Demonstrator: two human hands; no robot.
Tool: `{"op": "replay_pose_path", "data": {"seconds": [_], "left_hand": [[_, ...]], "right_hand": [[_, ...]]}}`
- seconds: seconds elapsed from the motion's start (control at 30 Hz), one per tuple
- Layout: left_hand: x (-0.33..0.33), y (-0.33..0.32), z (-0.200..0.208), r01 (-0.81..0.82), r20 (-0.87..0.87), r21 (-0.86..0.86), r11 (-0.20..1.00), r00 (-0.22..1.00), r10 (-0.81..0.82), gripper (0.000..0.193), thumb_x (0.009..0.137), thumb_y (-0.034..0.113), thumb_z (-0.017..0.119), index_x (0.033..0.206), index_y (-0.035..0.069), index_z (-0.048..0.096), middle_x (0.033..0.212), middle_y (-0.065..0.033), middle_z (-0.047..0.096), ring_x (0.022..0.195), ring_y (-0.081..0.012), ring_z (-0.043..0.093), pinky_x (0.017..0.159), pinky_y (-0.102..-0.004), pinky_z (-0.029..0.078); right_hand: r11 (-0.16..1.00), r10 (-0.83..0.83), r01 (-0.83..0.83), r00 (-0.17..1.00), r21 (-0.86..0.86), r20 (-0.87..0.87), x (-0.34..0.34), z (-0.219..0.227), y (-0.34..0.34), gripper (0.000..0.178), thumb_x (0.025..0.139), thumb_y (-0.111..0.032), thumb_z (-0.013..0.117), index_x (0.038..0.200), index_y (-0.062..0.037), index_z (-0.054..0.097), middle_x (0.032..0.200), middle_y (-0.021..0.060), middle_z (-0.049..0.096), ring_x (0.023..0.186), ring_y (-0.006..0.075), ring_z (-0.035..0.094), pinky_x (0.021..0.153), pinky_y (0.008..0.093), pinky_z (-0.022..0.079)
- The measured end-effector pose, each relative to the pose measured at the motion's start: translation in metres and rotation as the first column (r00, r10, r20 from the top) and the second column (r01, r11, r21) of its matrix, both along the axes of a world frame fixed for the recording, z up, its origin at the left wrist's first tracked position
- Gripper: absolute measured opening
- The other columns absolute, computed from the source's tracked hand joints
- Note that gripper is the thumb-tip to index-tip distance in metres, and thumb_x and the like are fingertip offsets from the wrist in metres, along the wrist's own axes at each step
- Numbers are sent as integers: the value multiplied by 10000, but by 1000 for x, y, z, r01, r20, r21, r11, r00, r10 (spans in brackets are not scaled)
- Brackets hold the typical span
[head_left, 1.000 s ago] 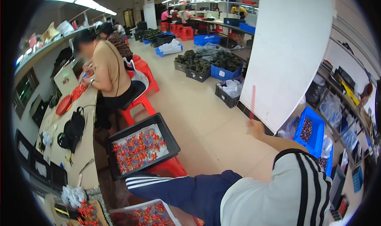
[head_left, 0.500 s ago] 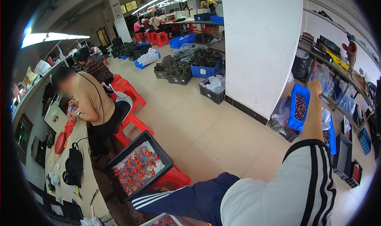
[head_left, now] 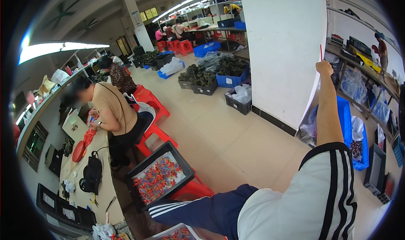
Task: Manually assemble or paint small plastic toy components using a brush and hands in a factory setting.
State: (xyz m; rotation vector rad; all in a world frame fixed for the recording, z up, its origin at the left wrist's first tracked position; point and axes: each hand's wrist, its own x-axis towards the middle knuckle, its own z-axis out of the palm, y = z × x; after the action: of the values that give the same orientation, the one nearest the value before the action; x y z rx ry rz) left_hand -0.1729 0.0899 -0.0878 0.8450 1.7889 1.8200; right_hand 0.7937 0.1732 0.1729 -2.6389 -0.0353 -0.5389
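Factory assembly workshop. Long work surface (head_left: pixel 84 172) along left wall, seated worker (head_left: pixel 112 109) sorting small red parts. Black tray (head_left: pixel 158 176) of red-orange pieces on red plastic stool (head_left: pixel 192 189). Blue and black crates (head_left: pixel 230 77) of dark parts on tiled floor (head_left: pixel 236 143). Metal shelving (head_left: pixel 371 84) right, strip lights overhead, more workers at far tables.

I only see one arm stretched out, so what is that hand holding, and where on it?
The right hand pinches a thin red stick by its lower end; the rest points upward.
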Motion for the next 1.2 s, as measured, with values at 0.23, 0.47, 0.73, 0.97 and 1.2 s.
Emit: {"op": "replay_pose_path", "data": {"seconds": [0.23,0.47,0.73,0.97,1.2], "left_hand": [[-26,-32,-77,-33,46,12,999,998,33,534,852,435,684,1228,62,613,1236,-175,580,1028,-312,584,895,-537,423],[-28,-39,-97,-62,30,124,990,998,59,527,852,436,680,1218,62,619,1230,-176,583,1026,-312,583,898,-535,418],[-24,-40,-93,-39,-5,278,960,999,43,485,860,408,666,1193,58,624,1198,-171,594,1012,-304,579,893,-513,420],[-15,-71,-105,-109,16,389,915,994,111,448,867,383,654,1171,55,629,1170,-166,602,1001,-296,576,888,-494,423],[-5,-101,-116,-161,36,441,883,986,162,413,873,359,641,1149,52,634,1142,-161,611,989,-289,573,883,-475,426]], "right_hand": [[995,44,-44,999,88,10,1,28,6,383,871,-233,495,1169,-67,673,1196,144,661,1101,311,646,875,430,538],[982,41,-32,998,185,-43,4,29,-3,407,880,-240,460,1190,-67,659,1222,156,645,1138,322,622,927,428,506],[984,59,-53,998,172,-31,27,48,5,414,865,-229,497,1211,-56,646,1230,144,641,1124,322,632,836,478,551],[969,108,-104,994,223,-8,30,65,11,413,860,-221,493,1209,-65,650,1225,141,644,1117,321,635,840,483,547],[975,149,-141,988,172,-36,14,65,50,420,859,-208,484,1224,-64,636,1241,135,636,1126,321,628,862,476,540]]}}
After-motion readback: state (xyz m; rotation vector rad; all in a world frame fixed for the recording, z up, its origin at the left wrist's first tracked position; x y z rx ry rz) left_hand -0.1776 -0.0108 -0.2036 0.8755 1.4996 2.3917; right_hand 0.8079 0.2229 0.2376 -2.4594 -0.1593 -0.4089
